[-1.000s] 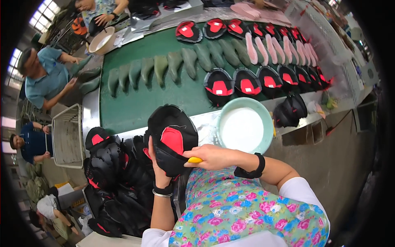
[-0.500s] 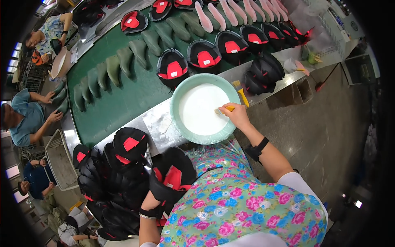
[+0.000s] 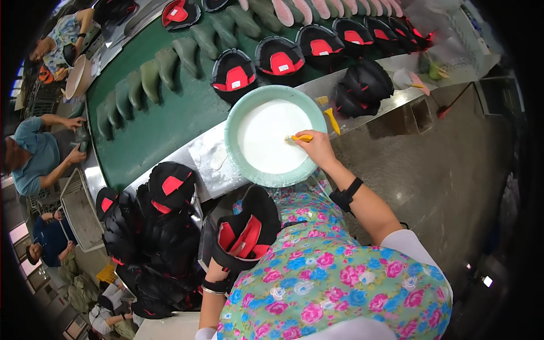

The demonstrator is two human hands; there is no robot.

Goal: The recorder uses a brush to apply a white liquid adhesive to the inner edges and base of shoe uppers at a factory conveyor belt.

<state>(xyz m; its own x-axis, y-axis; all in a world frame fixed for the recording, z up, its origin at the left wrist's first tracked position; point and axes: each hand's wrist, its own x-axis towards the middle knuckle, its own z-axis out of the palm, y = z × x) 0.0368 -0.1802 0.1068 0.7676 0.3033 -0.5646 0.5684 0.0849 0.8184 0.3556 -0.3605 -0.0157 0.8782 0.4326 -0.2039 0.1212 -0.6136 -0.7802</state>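
My right hand pinches a small yellow-handled brush, its bristles at the white liquid that fills a pale green basin. At the lower middle, my left hand grips a black shoe upper with a red lining, its opening facing up. The upper covers most of the left hand's fingers. A second brush, also yellow-handled, lies just right of the basin on the metal edge.
A pile of black uppers stands at left. Black uppers, green shoe lasts and pink insoles line the green belt. More uppers are stacked right of the basin. Several people work at far left, one in a blue shirt.
The upper in my left hand has risen and shifted right, closer to the basin, turning its red lining more upward. The brush has moved slightly left over the liquid. The whole view has shifted a little.
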